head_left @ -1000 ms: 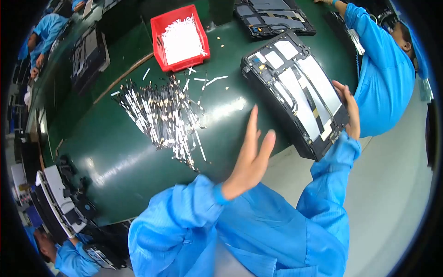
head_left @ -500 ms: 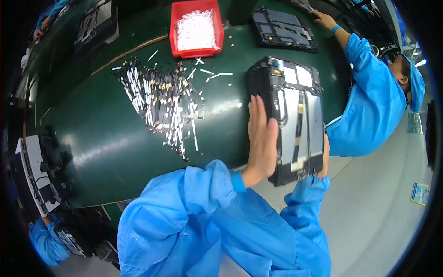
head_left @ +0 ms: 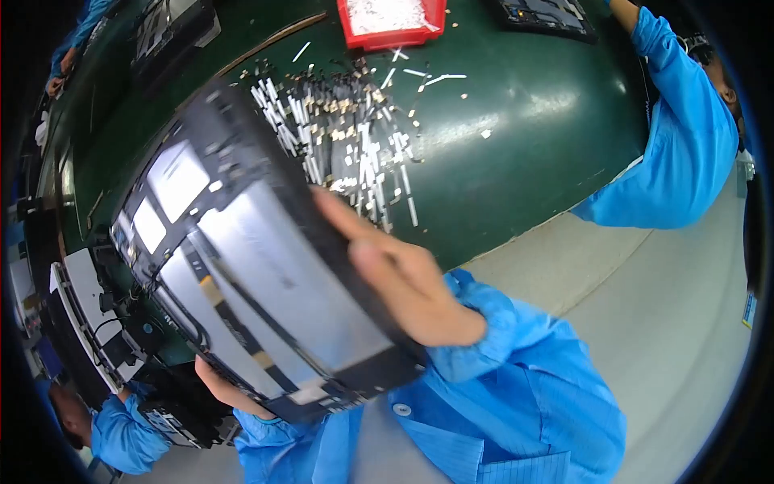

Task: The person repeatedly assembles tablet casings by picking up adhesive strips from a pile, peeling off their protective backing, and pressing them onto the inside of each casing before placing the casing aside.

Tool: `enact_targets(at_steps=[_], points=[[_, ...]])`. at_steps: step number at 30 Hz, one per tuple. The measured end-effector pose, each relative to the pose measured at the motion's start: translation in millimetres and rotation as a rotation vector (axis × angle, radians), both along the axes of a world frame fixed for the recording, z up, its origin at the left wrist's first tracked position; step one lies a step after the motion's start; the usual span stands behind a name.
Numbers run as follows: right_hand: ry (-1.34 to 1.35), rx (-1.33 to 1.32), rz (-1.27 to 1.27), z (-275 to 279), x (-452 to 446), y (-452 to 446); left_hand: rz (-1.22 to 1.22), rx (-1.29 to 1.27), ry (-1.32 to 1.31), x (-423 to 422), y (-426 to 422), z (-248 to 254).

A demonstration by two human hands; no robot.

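A thick stack of black device housings, with silver plates and dark cables on its top face, is held up tilted between both hands at the left, close to the camera. My right hand grips its right edge, slightly blurred. My left hand holds its lower left edge, and most of its fingers are hidden beneath. Behind the stack, a spread pile of thin black and white strips lies on the green table.
A red bin of white pieces stands at the far edge. Other device housings lie at the upper right and upper left. A person in blue sits at the right; another person is at the lower left.
The stack has moved from the right of the table to the left, nearer the camera. My left hand, earlier open and then against its side, now holds its lower left edge. The view has shifted.
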State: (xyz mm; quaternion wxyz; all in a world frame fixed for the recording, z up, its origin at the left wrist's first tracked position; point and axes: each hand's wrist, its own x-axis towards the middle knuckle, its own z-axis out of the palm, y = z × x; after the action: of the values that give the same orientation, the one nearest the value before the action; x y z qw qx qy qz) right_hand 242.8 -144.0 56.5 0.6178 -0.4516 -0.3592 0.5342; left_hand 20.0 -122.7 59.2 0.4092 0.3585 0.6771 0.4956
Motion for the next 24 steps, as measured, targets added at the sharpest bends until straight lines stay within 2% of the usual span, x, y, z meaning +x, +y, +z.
enact_targets(at_steps=[2, 4, 5, 8, 9, 10, 12, 13, 14, 15, 18, 19, 20, 23, 24], points=[[0.024, -0.034, 0.107, -14, -21, 28, -0.111, 0.016, -0.612, -32, 9, -7], [-0.042, -0.081, 0.148, -27, -33, 46, 0.128, -0.004, -0.351, -36, 20, -23], [-0.054, -0.091, 0.151, -37, -36, 51, 0.091, -0.054, -0.424, -48, 24, -35], [-0.119, -0.144, 0.156, -35, -32, 58, 0.039, 0.065, -0.012, -46, 27, -69], [-0.329, -0.125, 0.146, -29, -27, 57, 0.112, -0.036, -0.391, -49, 30, -63], [-0.535, -0.109, 0.14, -22, -22, 55, 0.114, -0.049, -0.399, -48, 30, -65], [-0.813, -0.218, 0.065, 1, -7, 46, 0.033, 0.097, -0.121, -46, 25, -68], [-0.905, -0.319, 0.056, 6, 3, 44, 0.039, 0.09, -0.122, -46, 24, -70], [-0.981, -0.405, 0.048, 8, 14, 42, -0.073, 0.19, -0.019, -46, 23, -72], [-1.137, -0.27, -0.038, 2, 23, 41, -0.184, 0.288, 0.085, -46, 21, -73], [-1.376, -0.4, 0.065, 1, 33, 46, -0.299, 0.279, 0.138, -40, 21, -72], [-1.375, -0.405, 0.076, 0, 33, 47, -0.167, 0.058, -0.417, -43, 24, -71], [-1.451, -0.423, 0.153, 1, 33, 50, -0.327, 0.262, 0.084, -31, 21, -68], [-1.586, -0.484, 0.299, 1, 33, 61, -0.318, 0.251, 0.152, -25, 20, -67], [-1.644, -0.524, 0.363, 1, 33, 64, -0.258, 0.113, -0.06, -28, 21, -68]])
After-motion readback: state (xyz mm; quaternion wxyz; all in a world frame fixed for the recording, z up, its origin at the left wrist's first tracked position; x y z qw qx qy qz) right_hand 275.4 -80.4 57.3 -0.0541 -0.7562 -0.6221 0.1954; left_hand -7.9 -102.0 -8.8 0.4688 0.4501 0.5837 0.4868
